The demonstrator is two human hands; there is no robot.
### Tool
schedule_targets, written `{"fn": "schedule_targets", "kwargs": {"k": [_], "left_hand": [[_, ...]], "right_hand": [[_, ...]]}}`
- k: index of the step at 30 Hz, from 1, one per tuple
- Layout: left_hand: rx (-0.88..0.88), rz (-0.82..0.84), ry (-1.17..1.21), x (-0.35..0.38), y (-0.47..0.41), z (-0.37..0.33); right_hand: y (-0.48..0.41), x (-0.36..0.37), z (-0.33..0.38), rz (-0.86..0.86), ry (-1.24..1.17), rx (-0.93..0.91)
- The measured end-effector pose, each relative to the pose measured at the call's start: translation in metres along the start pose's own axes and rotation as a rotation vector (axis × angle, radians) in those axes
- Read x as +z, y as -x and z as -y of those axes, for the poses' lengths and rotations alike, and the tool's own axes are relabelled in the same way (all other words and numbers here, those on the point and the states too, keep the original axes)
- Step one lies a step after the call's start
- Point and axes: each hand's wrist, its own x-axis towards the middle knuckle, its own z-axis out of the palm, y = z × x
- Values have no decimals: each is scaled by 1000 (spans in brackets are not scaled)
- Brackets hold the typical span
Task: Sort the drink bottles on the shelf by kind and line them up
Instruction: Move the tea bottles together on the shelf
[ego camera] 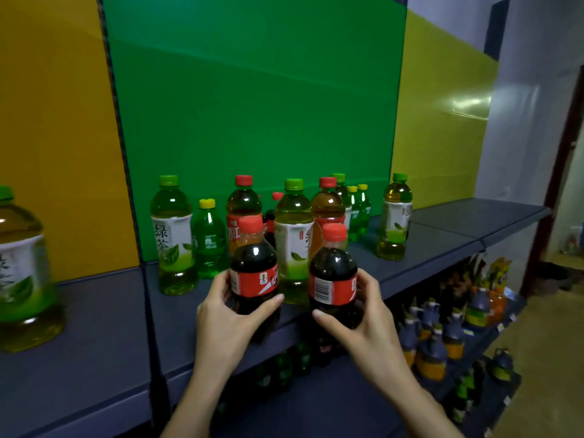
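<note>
A green panel backs the grey shelf, where green tea, red-capped tea and small green soda bottles stand mixed in a cluster. At the front edge the left hand grips the left cola and the right hand grips the right cola, both upright and side by side.

hands gripping two cola bottles, blue shelf

Green tea bottle, nine o'clock in the cluster: 绿茶, black on white. Right cola bottle, five o'clock: a barcode, digits unreadable. Left cola bottle: lettering blurred.
</note>
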Motion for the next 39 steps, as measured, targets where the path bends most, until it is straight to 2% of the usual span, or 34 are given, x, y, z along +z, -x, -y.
{"fn": "schedule_targets", "kwargs": {"k": [12,18,23,26,30,32,35,39], "left_hand": [[-88,-157,-246,-34,-7,18],[-111,-145,-422,-36,-17,24],[-109,-120,-449,-34,-24,24],[-171,-86,-414,-40,-24,21],[-198,-185,-302,-51,-29,6],[-175,-247,-325,-56,-40,2],[-180,-257,-407,-65,-67,5],[-227,-236,-412,-70,-101,15]], "right_hand": [[-42,76,-11,298,-146,-78],[-55,101,-9,338,-111,-121],[-59,108,-11,326,-65,-146],[-58,97,-11,332,-43,-193],[-55,67,-12,217,-40,-259],[-58,55,-14,95,-71,-277],[-66,49,-18,-90,-48,-313],[-69,57,-24,-120,-16,-243]]}}
